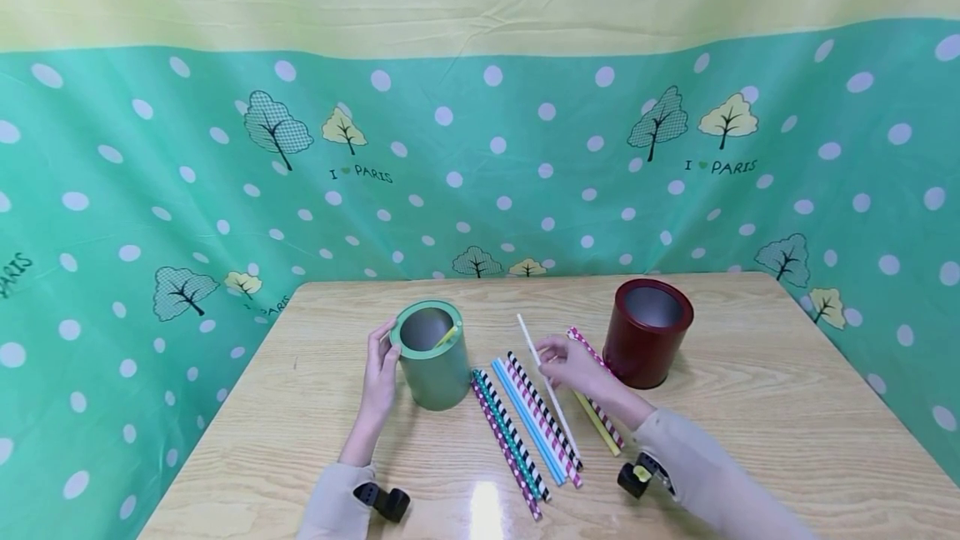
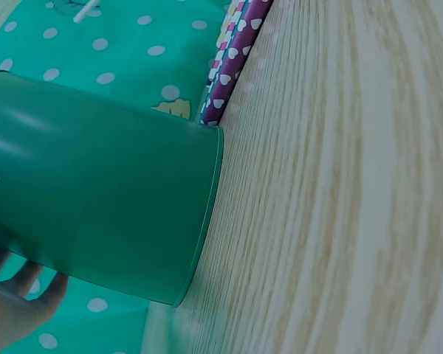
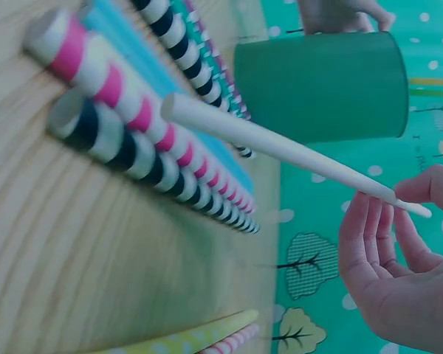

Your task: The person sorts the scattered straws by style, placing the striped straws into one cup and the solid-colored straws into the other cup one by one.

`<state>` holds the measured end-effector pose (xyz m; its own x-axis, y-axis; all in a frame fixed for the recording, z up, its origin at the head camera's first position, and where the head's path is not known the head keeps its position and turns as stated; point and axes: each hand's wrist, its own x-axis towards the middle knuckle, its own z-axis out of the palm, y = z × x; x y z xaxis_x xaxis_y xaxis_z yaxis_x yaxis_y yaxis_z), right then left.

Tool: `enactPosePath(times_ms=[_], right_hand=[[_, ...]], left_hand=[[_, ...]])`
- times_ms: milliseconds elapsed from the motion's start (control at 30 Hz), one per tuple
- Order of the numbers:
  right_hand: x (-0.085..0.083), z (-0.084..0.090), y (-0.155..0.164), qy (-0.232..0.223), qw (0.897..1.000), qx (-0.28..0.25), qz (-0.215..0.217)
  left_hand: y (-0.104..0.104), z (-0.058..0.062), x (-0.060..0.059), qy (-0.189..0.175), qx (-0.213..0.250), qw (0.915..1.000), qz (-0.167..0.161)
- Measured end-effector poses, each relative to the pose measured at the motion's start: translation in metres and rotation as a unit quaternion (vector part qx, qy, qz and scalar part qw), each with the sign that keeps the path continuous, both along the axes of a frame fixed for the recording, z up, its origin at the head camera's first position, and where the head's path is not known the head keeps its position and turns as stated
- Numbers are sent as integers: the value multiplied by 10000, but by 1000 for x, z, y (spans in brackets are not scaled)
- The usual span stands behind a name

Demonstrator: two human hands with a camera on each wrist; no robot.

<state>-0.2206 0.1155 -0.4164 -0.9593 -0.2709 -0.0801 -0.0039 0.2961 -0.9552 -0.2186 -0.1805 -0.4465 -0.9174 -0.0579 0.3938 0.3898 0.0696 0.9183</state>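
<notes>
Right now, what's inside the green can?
One yellow straw leans against the inner wall of the green can, its tip near the rim. The can's bottom is hidden by its wall, so anything lower cannot be seen.

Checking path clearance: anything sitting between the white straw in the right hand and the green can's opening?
Nothing visible. The right hand pinches the white straw, lifted above the striped straws lying on the table. The green can, steadied by the left hand, has an open top with a yellow straw already inside.
</notes>
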Motion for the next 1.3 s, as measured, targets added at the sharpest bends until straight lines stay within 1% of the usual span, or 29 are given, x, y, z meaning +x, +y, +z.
enactPosePath(times_ms=[67, 167, 267, 400, 533, 700, 833, 900, 933, 1033, 1067, 1133, 1167, 1200, 1233, 1267, 1300], right_hand=[[0, 3, -2, -35, 9998, -157, -76], [-4, 1, -3, -33, 9993, -302, -210], [-4, 7, -6, -16, 9985, -436, -321], [-1, 18, -10, 43, 9961, -787, -387], [2, 29, -13, 153, 9921, -1179, -412], [5, 41, -19, 219, 9851, -1644, -457], [7, 46, -21, 385, 9795, -1931, -429], [5, 44, -20, 574, 9754, -2096, -372], [-11, 23, -18, 750, 9701, -2296, -232], [-22, 9, -15, 1159, 9584, -2607, -25], [-30, -2, -14, 1354, 9523, -2732, 90], [-39, -12, -13, 1547, 9453, -2865, 186], [-31, 0, -14, 1645, 9458, -2798, 135], [-33, -1, -15, 1701, 9448, -2799, 114], [-37, -4, -15, 1834, 9403, -2860, 175], [-38, -3, -16, 1908, 9378, -2896, 180], [-34, 4, -18, 1851, 9404, -2850, 86]], left_hand=[[0, 0, 0, -4, -4, 10000, 3], [1, 0, 0, -16, -13, 10000, 1], [1, 1, 1, -26, -28, 10000, 5], [1, 1, 1, -18, -38, 10000, 6], [1, 2, 2, 2, -14, 10000, -12], [1, 4, 3, -131, -7, 9999, -23], [2, 6, 3, -171, 7, 9999, -12], [2, 7, 3, -157, 12, 9999, -5], [2, 7, 3, -153, 14, 9999, 5], [2, 7, 3, -132, 30, 9999, 22], [2, 7, 4, -124, 35, 9999, 23], [2, 5, 3, -76, 51, 10000, 24], [2, 5, 3, -39, 55, 10000, 17], [2, 4, 3, 1, 51, 10000, 17], [2, 3, 3, 42, 51, 10000, 10], [2, 2, 3, 82, 44, 10000, 8], [2, 2, 2, 117, 38, 9999, 7]])
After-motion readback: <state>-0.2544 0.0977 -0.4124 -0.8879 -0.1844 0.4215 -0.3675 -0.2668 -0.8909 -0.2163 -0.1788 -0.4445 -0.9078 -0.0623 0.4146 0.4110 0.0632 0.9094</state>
